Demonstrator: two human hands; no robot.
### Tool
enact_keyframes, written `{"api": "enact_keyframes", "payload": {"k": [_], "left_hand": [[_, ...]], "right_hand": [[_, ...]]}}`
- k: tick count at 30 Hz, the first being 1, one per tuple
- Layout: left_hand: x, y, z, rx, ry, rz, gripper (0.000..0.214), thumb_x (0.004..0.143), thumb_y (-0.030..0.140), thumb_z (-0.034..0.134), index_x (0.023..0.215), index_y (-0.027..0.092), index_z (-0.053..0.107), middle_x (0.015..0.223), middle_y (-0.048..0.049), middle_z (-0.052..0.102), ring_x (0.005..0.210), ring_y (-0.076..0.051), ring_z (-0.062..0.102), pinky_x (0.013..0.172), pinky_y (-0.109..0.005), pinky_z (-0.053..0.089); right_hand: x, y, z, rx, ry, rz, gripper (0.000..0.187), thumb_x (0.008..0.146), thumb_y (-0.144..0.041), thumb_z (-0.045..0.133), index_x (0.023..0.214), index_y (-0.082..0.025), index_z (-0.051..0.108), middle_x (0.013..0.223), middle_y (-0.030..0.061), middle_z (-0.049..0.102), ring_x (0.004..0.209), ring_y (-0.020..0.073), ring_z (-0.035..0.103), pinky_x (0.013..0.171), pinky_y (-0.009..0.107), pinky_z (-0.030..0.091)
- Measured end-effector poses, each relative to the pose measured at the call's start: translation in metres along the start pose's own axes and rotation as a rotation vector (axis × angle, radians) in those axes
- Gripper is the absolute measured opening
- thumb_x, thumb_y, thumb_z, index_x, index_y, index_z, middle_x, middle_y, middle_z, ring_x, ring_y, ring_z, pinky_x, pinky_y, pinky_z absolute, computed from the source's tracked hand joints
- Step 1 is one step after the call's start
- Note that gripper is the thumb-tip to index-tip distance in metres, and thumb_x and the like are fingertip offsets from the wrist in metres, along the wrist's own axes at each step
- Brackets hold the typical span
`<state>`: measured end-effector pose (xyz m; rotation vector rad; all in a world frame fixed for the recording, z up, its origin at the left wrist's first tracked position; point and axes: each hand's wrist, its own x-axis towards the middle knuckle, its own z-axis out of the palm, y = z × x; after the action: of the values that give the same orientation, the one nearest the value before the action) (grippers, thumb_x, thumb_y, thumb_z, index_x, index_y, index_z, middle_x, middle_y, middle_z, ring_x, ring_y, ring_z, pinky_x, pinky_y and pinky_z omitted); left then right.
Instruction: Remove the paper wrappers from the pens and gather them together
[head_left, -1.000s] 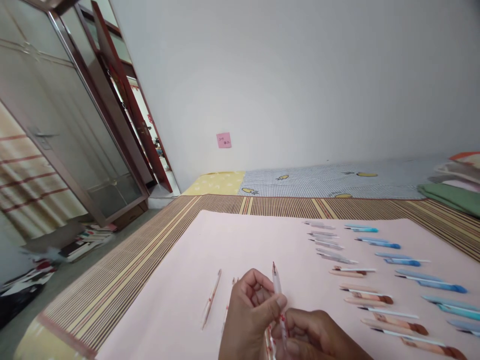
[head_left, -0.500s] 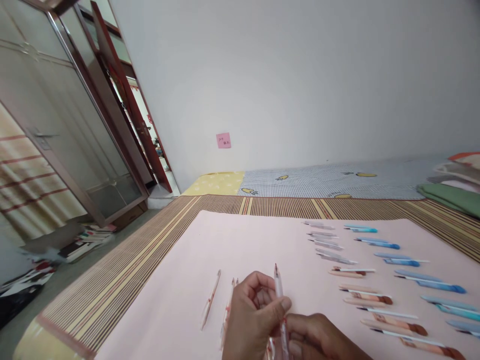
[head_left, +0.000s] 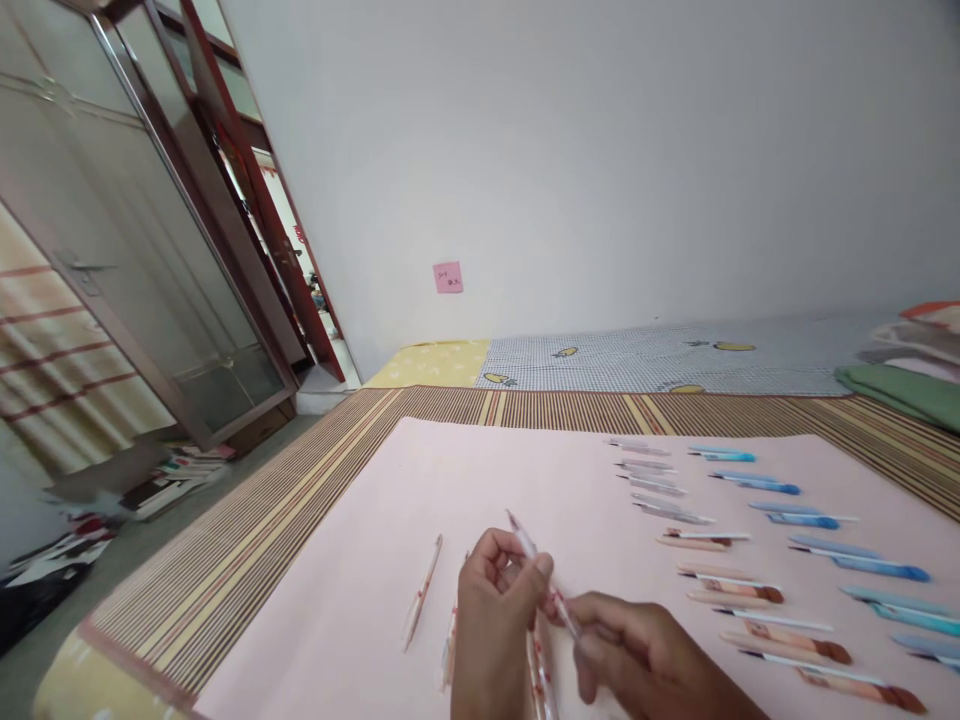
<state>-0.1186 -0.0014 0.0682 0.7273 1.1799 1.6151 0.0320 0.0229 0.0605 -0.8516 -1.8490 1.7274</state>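
Observation:
My left hand [head_left: 496,605] pinches the front part of a slim pen with red marks [head_left: 564,612], its tip slanting up and to the left. Lower on the same pen, the fingers of my right hand [head_left: 645,645] close round its rear end. Beneath my hands lie some similar pens [head_left: 540,675] on the pink sheet [head_left: 337,590]. One more such pen [head_left: 424,590] rests by itself to the left, and another [head_left: 450,640] is partly covered by my left hand.
To the right lie groups of pen parts with white refills: grey [head_left: 660,485], orange-brown [head_left: 787,640] and blue [head_left: 862,560]. A striped mat [head_left: 255,560] lies under the sheet. Folded cloths [head_left: 900,385] are at the far right; a white wall [head_left: 600,180] stands behind.
The pen has gone from nearly upright to leaning left. My right hand has shifted slightly right and up, showing more of the pens below.

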Motion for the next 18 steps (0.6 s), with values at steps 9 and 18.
{"api": "enact_keyframes", "payload": {"k": [9, 18], "left_hand": [[0.013, -0.027, -0.005, -0.186, -0.161, -0.035, 0.029, 0.072, 0.028, 0.081, 0.095, 0.015, 0.070, 0.074, -0.0048, 0.070, 0.070, -0.014, 0.064, 0.064, -0.023, 0.045], [0.015, -0.033, 0.000, -0.087, -0.226, -0.011, 0.024, 0.070, 0.028, 0.083, 0.084, 0.013, 0.072, 0.069, -0.0059, 0.071, 0.063, -0.012, 0.058, 0.059, -0.022, 0.041]], "right_hand": [[-0.004, 0.010, -0.029, -0.070, 0.386, -0.004, 0.042, 0.090, -0.056, 0.052, 0.081, -0.017, 0.065, 0.057, -0.0058, 0.038, 0.052, 0.0103, 0.032, 0.049, 0.024, 0.024], [-0.011, 0.006, -0.035, -0.124, 0.374, -0.045, 0.044, 0.090, -0.052, 0.053, 0.098, -0.015, 0.074, 0.059, -0.0023, 0.051, 0.053, 0.0122, 0.042, 0.052, 0.025, 0.032]]}}
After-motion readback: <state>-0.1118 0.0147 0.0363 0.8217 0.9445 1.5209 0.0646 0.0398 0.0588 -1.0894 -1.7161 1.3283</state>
